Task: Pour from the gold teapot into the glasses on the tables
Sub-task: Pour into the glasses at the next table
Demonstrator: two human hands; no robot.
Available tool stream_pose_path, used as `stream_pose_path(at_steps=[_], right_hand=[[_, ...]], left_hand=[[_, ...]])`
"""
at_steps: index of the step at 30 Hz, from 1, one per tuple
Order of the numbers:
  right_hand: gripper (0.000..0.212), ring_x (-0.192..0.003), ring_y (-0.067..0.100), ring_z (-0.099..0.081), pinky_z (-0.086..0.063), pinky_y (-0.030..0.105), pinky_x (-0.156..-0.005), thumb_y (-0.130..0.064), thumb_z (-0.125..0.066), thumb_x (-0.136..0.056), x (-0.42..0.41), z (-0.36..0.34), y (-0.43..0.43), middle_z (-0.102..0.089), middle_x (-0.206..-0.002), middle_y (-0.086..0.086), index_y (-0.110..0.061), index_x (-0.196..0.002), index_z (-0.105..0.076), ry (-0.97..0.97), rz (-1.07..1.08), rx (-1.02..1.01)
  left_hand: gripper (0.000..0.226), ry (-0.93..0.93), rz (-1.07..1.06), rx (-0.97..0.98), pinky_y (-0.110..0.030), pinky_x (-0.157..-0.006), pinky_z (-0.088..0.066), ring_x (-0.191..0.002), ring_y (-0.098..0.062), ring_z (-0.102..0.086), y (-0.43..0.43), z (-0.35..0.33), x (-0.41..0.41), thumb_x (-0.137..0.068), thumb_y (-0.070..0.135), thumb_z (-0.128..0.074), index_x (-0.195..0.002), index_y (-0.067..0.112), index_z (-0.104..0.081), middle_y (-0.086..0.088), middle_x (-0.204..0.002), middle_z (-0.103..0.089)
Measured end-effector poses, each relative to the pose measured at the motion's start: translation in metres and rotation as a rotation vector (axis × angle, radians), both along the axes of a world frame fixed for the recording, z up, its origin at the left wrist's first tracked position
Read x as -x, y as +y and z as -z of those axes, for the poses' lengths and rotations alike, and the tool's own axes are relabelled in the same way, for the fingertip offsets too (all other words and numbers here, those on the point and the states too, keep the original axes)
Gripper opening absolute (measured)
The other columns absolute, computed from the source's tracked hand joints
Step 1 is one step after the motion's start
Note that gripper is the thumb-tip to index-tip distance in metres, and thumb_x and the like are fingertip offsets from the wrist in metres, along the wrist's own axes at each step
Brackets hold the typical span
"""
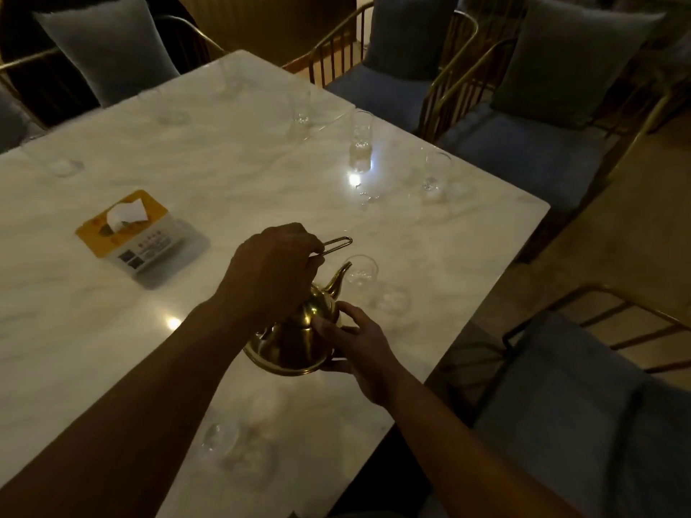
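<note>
The gold teapot (299, 342) is tilted forward above the white marble table (232, 173), its spout over the rim of a clear glass (362, 272). My left hand (276, 267) grips the teapot's wire handle from above. My right hand (351, 342) holds the pot's lower side and base, thumb under the rim. A tall glass (361, 142) holding some water stands further back. Other clear glasses stand at the right (433, 170), at the back (301, 106), and near me (220, 435).
A yellow and white tissue box (127, 233) sits to the left on the table. Blue cushioned chairs with gold wire frames (531, 117) line the far and right sides, and another chair (583, 386) stands close at the right.
</note>
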State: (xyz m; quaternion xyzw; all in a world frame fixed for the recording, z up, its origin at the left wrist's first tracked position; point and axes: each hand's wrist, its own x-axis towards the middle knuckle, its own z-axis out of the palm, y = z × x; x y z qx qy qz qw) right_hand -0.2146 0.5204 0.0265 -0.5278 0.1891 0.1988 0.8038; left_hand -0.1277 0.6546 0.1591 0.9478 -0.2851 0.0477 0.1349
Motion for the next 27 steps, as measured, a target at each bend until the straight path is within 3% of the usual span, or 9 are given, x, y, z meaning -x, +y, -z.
stream_pose_path(at_steps=[3, 9, 14, 27], right_hand=[[0.060, -0.101, 0.031, -0.074, -0.062, 0.049, -0.087, -0.036, -0.083, -0.079, -0.004, 0.002, 0.001, -0.073, -0.116, 0.012, -0.030, -0.132, -0.057, 0.028, 0.003, -0.035], [0.067, -0.097, 0.032, -0.075, -0.063, 0.048, -0.084, -0.042, -0.083, -0.077, -0.006, 0.003, 0.005, -0.075, -0.106, 0.004, -0.026, -0.136, -0.054, 0.081, 0.014, -0.067], [0.064, -0.102, 0.035, -0.072, -0.062, 0.040, -0.077, -0.041, -0.080, -0.080, -0.009, 0.000, 0.006, -0.071, -0.115, 0.008, -0.025, -0.136, -0.055, 0.107, 0.004, -0.087], [0.069, -0.107, 0.041, -0.069, -0.062, 0.051, -0.085, -0.045, -0.083, -0.076, -0.013, 0.001, 0.004, -0.064, -0.129, 0.016, -0.024, -0.136, -0.056, 0.145, 0.019, -0.101]], left_hand=[[0.023, -0.008, 0.007, -0.017, -0.043, -0.076, -0.058, -0.091, -0.023, -0.068, -0.004, -0.001, -0.007, -0.093, 0.025, -0.062, -0.113, 0.019, -0.071, -0.001, -0.110, -0.071], [0.025, 0.014, 0.015, -0.036, -0.042, -0.077, -0.058, -0.090, -0.021, -0.069, -0.011, -0.001, -0.017, -0.093, 0.026, -0.062, -0.116, 0.020, -0.070, -0.001, -0.109, -0.072], [0.025, 0.019, 0.003, -0.043, -0.039, -0.077, -0.058, -0.089, -0.021, -0.069, -0.014, 0.000, -0.022, -0.094, 0.025, -0.062, -0.116, 0.019, -0.071, -0.002, -0.109, -0.073], [0.024, -0.009, 0.026, -0.027, -0.038, -0.075, -0.057, -0.090, -0.021, -0.069, -0.022, 0.000, -0.031, -0.093, 0.027, -0.062, -0.114, 0.022, -0.071, 0.001, -0.107, -0.073]])
